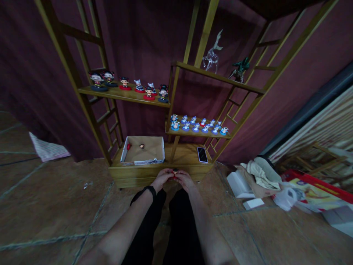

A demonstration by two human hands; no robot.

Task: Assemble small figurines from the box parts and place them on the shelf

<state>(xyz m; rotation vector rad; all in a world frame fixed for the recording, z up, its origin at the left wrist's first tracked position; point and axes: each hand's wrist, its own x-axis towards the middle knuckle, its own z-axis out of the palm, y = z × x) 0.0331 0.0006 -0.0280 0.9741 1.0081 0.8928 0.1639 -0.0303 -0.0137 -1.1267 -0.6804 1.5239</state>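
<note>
Between my two hands, low in front of the cabinet, is a small figurine (174, 172) with a dark top and a red base. My left hand (162, 177) grips it from the left, and my right hand (184, 179) from the right; the fingers partly cover it. Just beyond my left hand stands a shallow cardboard box (149, 141) on the cabinet's bottom board, holding a red piece (128, 146) and a small figurine head (141, 146). Similar figurines on red bases, such as one figurine (125, 83), stand on the upper left shelf.
A phone (202, 155) lies on the bottom board. Small blue-white figurines (195, 127) line the middle shelf (198, 133). A clear deer ornament (212, 55) and a dark green statuette (239, 70) stand higher. White boxes (240, 184) and a plastic bag (286, 198) lie on the right floor.
</note>
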